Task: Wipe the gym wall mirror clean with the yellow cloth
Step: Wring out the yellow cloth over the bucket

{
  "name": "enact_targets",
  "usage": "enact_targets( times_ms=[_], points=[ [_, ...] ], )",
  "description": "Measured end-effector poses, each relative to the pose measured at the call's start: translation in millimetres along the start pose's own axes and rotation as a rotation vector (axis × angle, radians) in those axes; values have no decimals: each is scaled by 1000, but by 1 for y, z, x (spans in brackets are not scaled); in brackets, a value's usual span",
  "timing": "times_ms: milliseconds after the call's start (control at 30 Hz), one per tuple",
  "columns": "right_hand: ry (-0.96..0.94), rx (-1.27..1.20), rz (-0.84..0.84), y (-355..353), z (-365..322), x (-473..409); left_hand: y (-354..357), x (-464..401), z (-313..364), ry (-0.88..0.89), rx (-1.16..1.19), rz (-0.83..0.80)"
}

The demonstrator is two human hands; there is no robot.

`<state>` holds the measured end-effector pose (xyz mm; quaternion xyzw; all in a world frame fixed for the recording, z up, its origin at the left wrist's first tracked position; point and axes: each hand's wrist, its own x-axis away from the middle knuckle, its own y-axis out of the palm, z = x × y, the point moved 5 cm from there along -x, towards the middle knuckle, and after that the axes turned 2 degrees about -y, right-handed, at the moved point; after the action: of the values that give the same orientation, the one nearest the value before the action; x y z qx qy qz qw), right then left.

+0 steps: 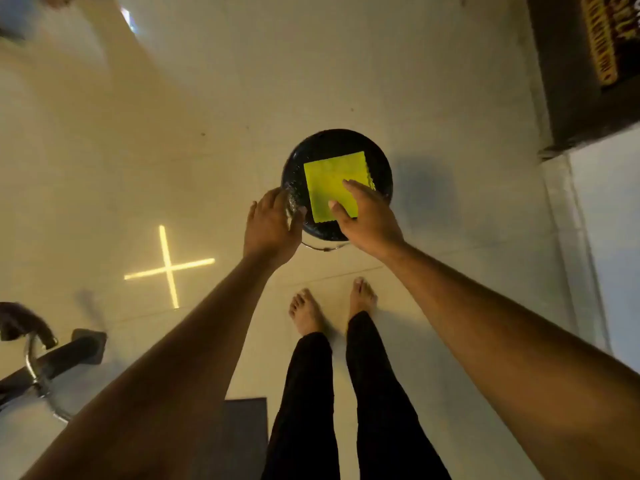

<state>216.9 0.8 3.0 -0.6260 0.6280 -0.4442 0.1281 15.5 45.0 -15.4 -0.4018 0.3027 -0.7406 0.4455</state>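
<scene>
A: Well, the biggest thing is the pale, glossy tiled floor [346,81], with a bright cross-shaped reflection of light [169,266] on it to the left.

B: And at the upper right?

A: A dark block with a yellow-lettered panel [588,64]; the lettering is too blurred to read. At the lower left is a dark piece of gym equipment with a chrome tube [45,368].

B: Where is the person?

A: Standing barefoot in black trousers [332,393], both bare arms stretched forward and down over a round black bucket [294,168] that sits on the floor just ahead of the toes. A thin metal handle hangs at its near side.

B: And the cloth?

A: The square yellow cloth [329,181] lies spread flat within the bucket's mouth, with a zigzag edge along its right side. I cannot tell whether it floats or hangs.

B: The hands?

A: The right hand [367,216] is at the cloth's near right corner, thumb on top and index finger laid straight across the fabric, apparently pinching that corner. The left hand [273,226] is over the bucket's left rim, fingers bent downward; whether it actually grips the rim I cannot tell.
</scene>
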Motion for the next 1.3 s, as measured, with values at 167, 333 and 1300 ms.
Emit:
enact_targets(
  times_ms=[167,333,1300],
  points=[
    [-42,142,-23,42,38,-55,49,-51,-14,58,-101,-100],
    [-173,293,-12,74,63,-90,87,-70,-30,42,-68,-152],
    [206,-472,108,-84,7,-10,-44,-11,121,-120,205,-126]
  ],
)
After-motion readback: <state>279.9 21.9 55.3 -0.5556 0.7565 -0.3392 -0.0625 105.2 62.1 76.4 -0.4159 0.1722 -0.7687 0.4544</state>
